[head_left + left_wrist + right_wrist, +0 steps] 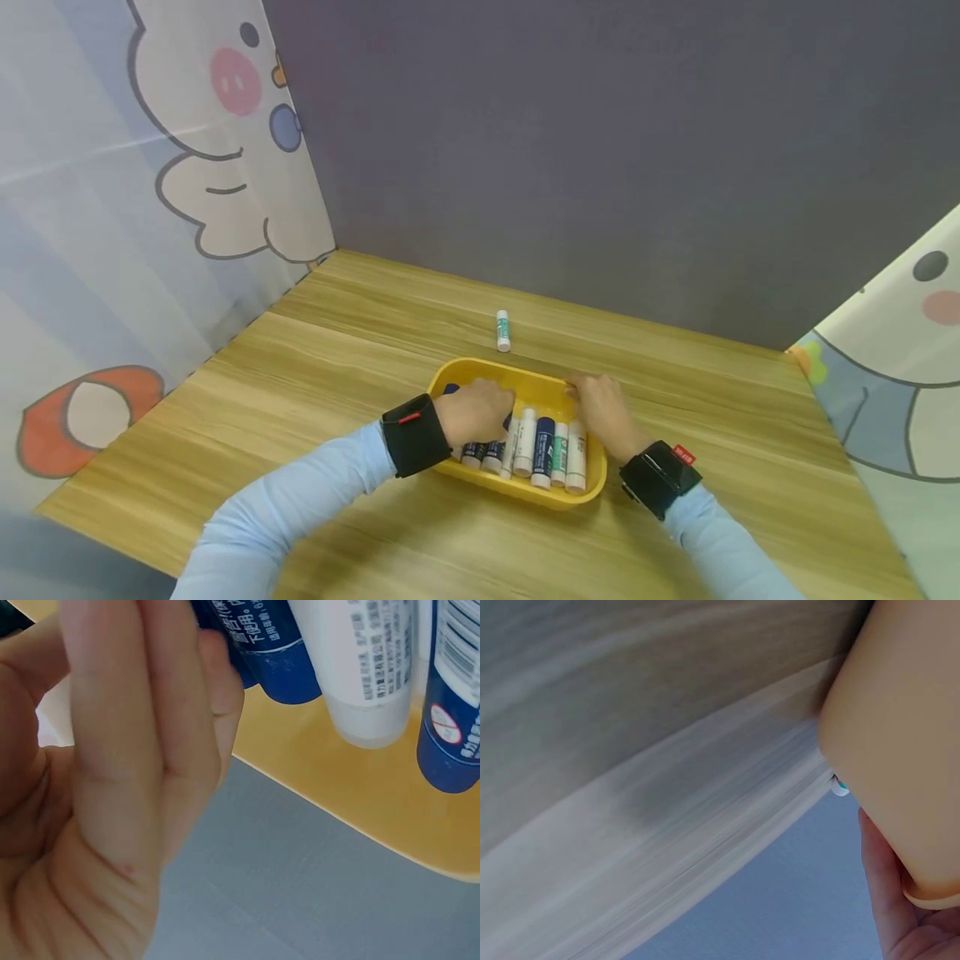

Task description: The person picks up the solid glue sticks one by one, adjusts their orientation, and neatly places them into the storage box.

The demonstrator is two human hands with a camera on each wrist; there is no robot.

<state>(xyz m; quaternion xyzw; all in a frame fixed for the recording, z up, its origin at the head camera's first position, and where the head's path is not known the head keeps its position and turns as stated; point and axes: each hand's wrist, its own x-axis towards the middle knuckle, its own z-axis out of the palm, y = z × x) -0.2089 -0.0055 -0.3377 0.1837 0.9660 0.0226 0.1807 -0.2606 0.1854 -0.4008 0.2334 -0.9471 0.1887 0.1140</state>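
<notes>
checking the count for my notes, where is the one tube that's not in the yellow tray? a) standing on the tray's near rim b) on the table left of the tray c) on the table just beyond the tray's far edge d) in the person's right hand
c: the lone white and green tube lies on the wooden table just past the far rim of the yellow tray, untouched by either hand.

Bare counter [315, 367] lies open left and right of the tray [480, 368]; one stick [503, 330] blocks the strip behind it.
</notes>
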